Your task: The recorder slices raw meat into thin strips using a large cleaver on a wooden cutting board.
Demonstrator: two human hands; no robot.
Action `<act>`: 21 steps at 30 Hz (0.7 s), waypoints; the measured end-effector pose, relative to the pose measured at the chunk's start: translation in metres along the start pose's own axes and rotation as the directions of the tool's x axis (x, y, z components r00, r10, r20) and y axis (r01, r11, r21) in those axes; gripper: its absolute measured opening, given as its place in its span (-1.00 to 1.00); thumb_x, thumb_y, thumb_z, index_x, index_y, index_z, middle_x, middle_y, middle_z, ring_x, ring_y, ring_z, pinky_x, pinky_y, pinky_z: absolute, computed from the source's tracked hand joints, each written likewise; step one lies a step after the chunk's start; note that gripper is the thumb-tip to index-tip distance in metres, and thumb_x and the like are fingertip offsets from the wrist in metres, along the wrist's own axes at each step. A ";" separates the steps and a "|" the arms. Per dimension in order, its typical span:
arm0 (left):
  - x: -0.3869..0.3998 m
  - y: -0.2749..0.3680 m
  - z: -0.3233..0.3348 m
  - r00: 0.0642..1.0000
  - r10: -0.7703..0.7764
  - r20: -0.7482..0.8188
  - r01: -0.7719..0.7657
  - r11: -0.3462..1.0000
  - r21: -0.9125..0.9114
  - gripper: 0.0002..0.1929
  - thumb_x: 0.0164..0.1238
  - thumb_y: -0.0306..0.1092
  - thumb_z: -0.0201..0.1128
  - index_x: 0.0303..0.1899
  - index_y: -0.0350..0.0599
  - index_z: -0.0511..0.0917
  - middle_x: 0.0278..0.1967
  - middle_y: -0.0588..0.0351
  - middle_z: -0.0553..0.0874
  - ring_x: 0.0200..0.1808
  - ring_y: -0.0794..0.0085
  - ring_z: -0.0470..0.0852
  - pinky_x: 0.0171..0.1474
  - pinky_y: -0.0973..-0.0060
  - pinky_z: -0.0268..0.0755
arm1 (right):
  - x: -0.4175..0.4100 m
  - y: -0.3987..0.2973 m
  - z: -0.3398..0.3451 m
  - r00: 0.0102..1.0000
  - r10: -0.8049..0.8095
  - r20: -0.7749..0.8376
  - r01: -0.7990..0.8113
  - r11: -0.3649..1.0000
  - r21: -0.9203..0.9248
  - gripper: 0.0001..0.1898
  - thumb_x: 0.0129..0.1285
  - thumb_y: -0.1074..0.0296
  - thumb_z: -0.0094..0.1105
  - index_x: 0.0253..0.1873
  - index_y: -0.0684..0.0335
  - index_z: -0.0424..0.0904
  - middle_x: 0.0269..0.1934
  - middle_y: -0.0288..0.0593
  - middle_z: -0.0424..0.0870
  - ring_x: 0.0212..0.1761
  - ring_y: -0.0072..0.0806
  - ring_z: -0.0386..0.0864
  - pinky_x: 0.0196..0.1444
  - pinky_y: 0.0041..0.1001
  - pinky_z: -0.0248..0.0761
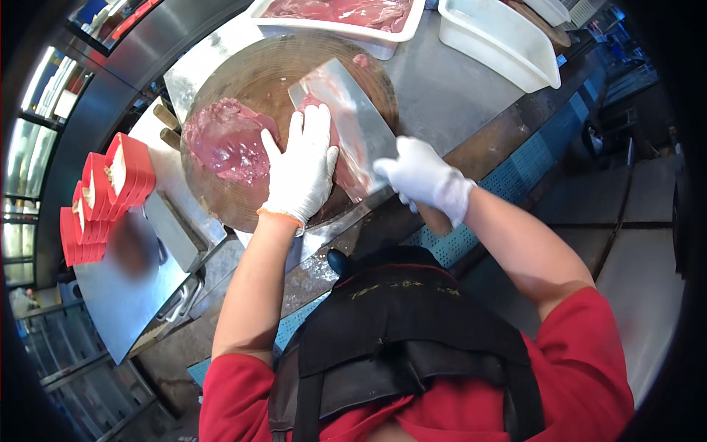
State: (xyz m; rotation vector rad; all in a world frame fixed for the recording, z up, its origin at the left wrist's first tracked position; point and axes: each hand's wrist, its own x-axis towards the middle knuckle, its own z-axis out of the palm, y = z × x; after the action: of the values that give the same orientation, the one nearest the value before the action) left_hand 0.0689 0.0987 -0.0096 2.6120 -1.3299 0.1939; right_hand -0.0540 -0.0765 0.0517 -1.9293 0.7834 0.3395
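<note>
On a round wooden chopping block [254, 61], a broad slab of raw red meat [229, 146] lies at the left. My left hand [304, 160], in a white glove, rests palm down with fingers spread, its outer fingers by the slab's edge. Its fingertips touch a narrower piece of meat [345, 174], partly hidden under the hand and blade. A wide cleaver [364, 119] with meat smears on its blade lies tilted over this piece. My gloved right hand [422, 174] grips the cleaver where the handle meets the blade; the wooden handle end [433, 218] shows below.
A white tub of raw meat [395, 37] stands behind the block, with another white tub [497, 55] to its right. Stacked red containers [130, 171] sit at the left. Two wooden handles [167, 124] lie near the block. The steel table's front edge [469, 132] runs before me.
</note>
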 end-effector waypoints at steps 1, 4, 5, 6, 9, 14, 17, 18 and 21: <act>-0.003 0.002 -0.001 1.000 0.013 0.002 -0.013 1.000 0.013 -0.32 0.62 -0.15 0.09 0.65 -0.08 0.12 0.60 -0.11 0.29 0.63 0.00 0.22 0.52 -0.51 -0.08 | -0.012 0.011 0.003 0.998 0.031 0.048 -0.032 0.999 0.029 -0.59 0.39 0.20 0.26 0.06 0.49 0.44 -0.44 -0.08 0.59 -0.59 -0.38 0.58 -0.58 -0.31 0.50; -0.006 0.006 -0.014 0.999 0.026 0.035 -0.028 0.998 0.052 -0.32 0.63 -0.14 0.08 0.65 -0.06 0.11 0.60 -0.10 0.30 0.62 -0.01 0.24 0.50 -0.52 -0.05 | -0.041 0.031 0.013 0.994 0.074 0.075 -0.077 0.996 0.038 -0.61 0.42 0.20 0.26 0.06 0.47 0.45 -0.44 -0.11 0.57 -0.60 -0.43 0.56 -0.59 -0.33 0.49; -0.009 0.007 -0.015 0.999 0.031 0.037 -0.033 0.998 0.057 -0.32 0.63 -0.14 0.08 0.65 -0.06 0.11 0.60 -0.10 0.30 0.62 -0.01 0.24 0.50 -0.52 -0.05 | -0.045 0.036 0.015 0.991 0.082 0.107 -0.092 0.992 0.085 -0.62 0.42 0.20 0.27 0.05 0.45 0.46 -0.45 -0.11 0.58 -0.59 -0.44 0.56 -0.59 -0.34 0.49; -0.010 0.006 -0.011 0.999 0.034 0.034 -0.037 0.995 0.093 -0.32 0.63 -0.14 0.07 0.66 -0.05 0.11 0.60 -0.10 0.29 0.62 -0.01 0.24 0.50 -0.52 -0.04 | -0.048 0.039 0.016 0.987 0.084 0.137 -0.102 0.986 0.131 -0.63 0.43 0.20 0.29 0.03 0.44 0.46 -0.45 -0.10 0.58 -0.59 -0.45 0.57 -0.60 -0.36 0.49; -0.017 0.008 -0.006 0.999 0.048 0.018 -0.050 0.990 0.133 -0.31 0.65 -0.11 0.05 0.67 -0.03 0.09 0.62 -0.09 0.26 0.62 -0.03 0.25 0.50 -0.53 -0.04 | -0.060 0.048 0.023 0.977 -0.021 0.213 0.000 0.995 0.098 -0.57 0.36 0.17 0.34 -0.03 0.55 0.53 -0.41 0.10 0.71 -0.58 -0.31 0.69 -0.54 -0.30 0.57; -0.025 -0.008 -0.018 0.999 -0.041 -0.023 0.039 0.997 -0.062 -0.34 0.61 -0.12 0.18 0.63 -0.03 0.24 0.53 -0.12 0.42 0.52 -0.14 0.39 0.54 -0.25 0.11 | -0.064 0.063 0.016 0.960 -0.120 0.253 0.075 0.981 0.182 -0.60 0.39 0.13 0.33 -0.01 0.45 0.62 -0.47 -0.06 0.70 -0.59 -0.38 0.67 -0.51 -0.37 0.56; -0.003 -0.011 -0.053 0.933 -0.356 0.047 0.335 0.818 -0.468 -0.31 0.47 -0.13 0.40 0.54 -0.14 0.41 0.26 -0.13 0.72 0.22 0.00 0.71 0.36 0.18 0.49 | -0.069 0.056 -0.010 0.974 -0.106 0.201 0.086 0.991 0.108 -0.70 0.38 0.23 0.35 -0.02 0.39 0.65 -0.44 -0.19 0.68 -0.61 -0.57 0.57 -0.57 -0.48 0.47; 0.001 -0.017 -0.063 0.883 -0.441 0.159 0.434 0.640 -0.635 -0.36 0.43 -0.16 0.44 0.47 -0.17 0.52 0.15 -0.05 0.80 0.09 0.26 0.78 0.21 0.39 0.59 | -0.072 0.050 -0.016 0.967 -0.151 0.204 0.138 0.988 0.075 -0.69 0.37 0.24 0.36 -0.01 0.40 0.65 -0.43 -0.19 0.68 -0.61 -0.56 0.58 -0.56 -0.47 0.47; 0.009 -0.053 -0.078 0.880 -0.195 0.432 0.459 0.121 -0.880 -0.39 0.42 -0.35 0.43 0.45 -0.32 0.50 0.15 0.08 0.77 0.14 0.45 0.71 0.27 0.49 0.53 | -0.067 0.039 -0.016 0.944 -0.258 0.205 0.261 0.965 0.015 -0.67 0.34 0.26 0.39 0.01 0.41 0.65 -0.41 -0.17 0.71 -0.60 -0.56 0.59 -0.53 -0.47 0.48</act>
State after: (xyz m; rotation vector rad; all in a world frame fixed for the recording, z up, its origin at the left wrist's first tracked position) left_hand 0.1154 0.1404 0.0615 1.6211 -0.4426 -0.8102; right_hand -0.1307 -0.0770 0.0685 -1.9442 0.3866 0.3744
